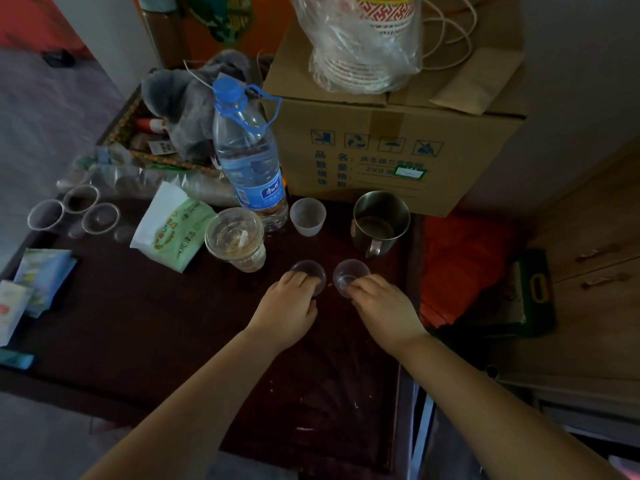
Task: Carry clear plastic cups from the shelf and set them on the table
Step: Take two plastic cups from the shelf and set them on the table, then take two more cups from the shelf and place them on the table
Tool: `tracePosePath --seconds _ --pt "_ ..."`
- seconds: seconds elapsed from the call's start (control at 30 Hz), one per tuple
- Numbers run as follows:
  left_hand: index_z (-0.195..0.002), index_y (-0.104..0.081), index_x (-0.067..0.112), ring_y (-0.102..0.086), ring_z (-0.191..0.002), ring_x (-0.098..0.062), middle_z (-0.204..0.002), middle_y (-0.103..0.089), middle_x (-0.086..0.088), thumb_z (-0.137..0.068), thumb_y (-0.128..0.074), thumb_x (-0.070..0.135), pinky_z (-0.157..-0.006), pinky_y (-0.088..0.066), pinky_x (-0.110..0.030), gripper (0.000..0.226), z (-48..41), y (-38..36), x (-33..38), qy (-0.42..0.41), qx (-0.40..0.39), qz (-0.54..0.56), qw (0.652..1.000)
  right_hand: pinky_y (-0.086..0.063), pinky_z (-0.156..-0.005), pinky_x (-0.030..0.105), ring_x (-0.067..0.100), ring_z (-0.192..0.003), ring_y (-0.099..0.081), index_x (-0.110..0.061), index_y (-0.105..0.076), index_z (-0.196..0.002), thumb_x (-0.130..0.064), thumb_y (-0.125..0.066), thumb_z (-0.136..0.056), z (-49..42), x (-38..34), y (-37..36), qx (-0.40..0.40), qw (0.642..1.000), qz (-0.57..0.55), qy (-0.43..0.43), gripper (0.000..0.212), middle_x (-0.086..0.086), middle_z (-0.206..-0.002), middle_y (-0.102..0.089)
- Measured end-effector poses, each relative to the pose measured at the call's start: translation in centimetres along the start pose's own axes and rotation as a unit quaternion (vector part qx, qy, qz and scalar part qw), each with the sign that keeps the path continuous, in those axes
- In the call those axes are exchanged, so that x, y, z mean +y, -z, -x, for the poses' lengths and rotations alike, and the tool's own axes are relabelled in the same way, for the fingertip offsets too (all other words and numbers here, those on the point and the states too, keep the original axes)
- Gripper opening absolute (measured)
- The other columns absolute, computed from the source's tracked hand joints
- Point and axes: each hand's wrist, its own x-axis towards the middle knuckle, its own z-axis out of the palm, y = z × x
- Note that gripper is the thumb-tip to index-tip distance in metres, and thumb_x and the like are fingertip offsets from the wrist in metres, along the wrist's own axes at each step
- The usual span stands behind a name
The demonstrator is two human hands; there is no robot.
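Two small clear plastic cups stand side by side on the dark wooden table (145, 327). My left hand (285, 306) grips the left cup (310, 270) from its near side. My right hand (382, 306) grips the right cup (351, 271) with fingers over its near rim. Both cups appear to rest on the tabletop. Three more clear cups (74, 211) stand in a cluster at the table's far left. No shelf is recognisable in view.
Behind the hands stand a steel mug (381, 220), a frosted small cup (307, 216), a lidded clear drink cup (235, 239) and a big water bottle (247, 154). A cardboard box (391, 133) fills the back right. Tissue packs (173, 226) lie left.
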Motion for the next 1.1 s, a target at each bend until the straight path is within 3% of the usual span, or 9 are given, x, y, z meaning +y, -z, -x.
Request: tracePosePath --seconds 0.27,0.5,0.67,0.87,0.97,1.1 --pt "-0.124 -0.048 0.018 -0.044 -0.118 -0.017 -0.124 -0.053 0.001 -0.085 -0.049 0.023 -0.098 -0.037 -0.031 0.039 2.6 2.7 0.4 -0.041 0.036 -0.019 0.998 -0.05 -0.079 0.037 0.023 -0.105 -0.055 -0.011 -0.058 -0.119 -0.009 -0.058 -0.085 1.9 -2.8 1.8 0.064 0.997 -0.019 -0.041 0.034 0.004 -0.111 -0.063" --pt "-0.118 -0.052 0.017 -0.047 -0.113 -0.018 -0.117 -0.055 0.002 -0.085 -0.052 0.021 -0.093 -0.04 -0.032 0.034 7.4 8.1 2.0 -0.144 0.094 -0.02 0.985 -0.05 -0.071 0.03 0.016 -0.097 -0.054 -0.016 -0.058 -0.116 -0.02 -0.053 -0.089 5.4 -9.6 6.2 0.166 0.98 -0.004 -0.11 0.028 -0.001 -0.106 -0.062" --pt "-0.12 -0.053 0.018 -0.05 -0.113 -0.019 -0.119 -0.056 0.002 -0.086 -0.053 0.027 -0.092 -0.042 -0.034 0.035 12.9 13.1 3.0 -0.216 0.143 -0.014 0.966 -0.047 -0.073 0.023 0.01 -0.098 -0.051 -0.021 -0.059 -0.112 -0.029 -0.053 -0.09 10.0 -17.6 10.2 0.259 0.945 0.015 -0.198 0.025 -0.007 -0.104 -0.059" --pt "-0.125 -0.05 0.021 -0.045 -0.119 -0.018 -0.125 -0.055 0.003 -0.087 -0.049 0.035 -0.094 -0.038 -0.035 0.041 21.1 18.7 5.9 -0.326 0.164 -0.007 0.931 -0.048 -0.081 0.028 0.012 -0.102 -0.053 -0.02 -0.058 -0.116 -0.04 -0.05 -0.088 17.2 -28.5 15.0 0.321 0.906 0.081 -0.262 0.035 -0.007 -0.107 -0.059" --pt "-0.124 -0.049 0.023 -0.044 -0.12 -0.017 -0.126 -0.054 0.004 -0.088 -0.046 0.038 -0.095 -0.039 -0.035 0.04 24.7 21.0 8.3 -0.386 0.158 -0.007 0.909 -0.045 -0.082 0.025 0.011 -0.1 -0.053 -0.021 -0.058 -0.115 -0.039 -0.052 -0.087 21.1 -33.0 17.1 0.355 0.882 0.109 -0.29 0.033 -0.008 -0.104 -0.058" --pt "-0.124 -0.047 0.022 -0.043 -0.121 -0.017 -0.126 -0.052 0.003 -0.089 -0.044 0.039 -0.098 -0.039 -0.036 0.039 29.3 23.1 12.3 -0.464 0.131 -0.001 0.876 -0.047 -0.087 0.031 0.017 -0.103 -0.054 -0.02 -0.058 -0.116 -0.038 -0.055 -0.086 27.4 -38.4 19.7 0.386 0.846 0.152 -0.334 0.035 -0.004 -0.107 -0.06"
